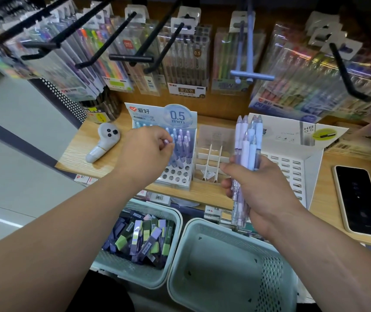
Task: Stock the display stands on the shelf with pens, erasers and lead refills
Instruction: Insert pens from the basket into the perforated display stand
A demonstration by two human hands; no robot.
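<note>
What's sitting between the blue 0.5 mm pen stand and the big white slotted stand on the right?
In the head view, a small white divided stand sits between the pen stand and the slotted stand.

White controller [105,140] lying at left, black phone [360,199] at right, pen packs [187,64] hanging on black hooks [130,57] above

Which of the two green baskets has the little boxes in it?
The pale green plastic basket on the left holds the purple and green boxes; the right basket shows only its bare bottom.
</note>
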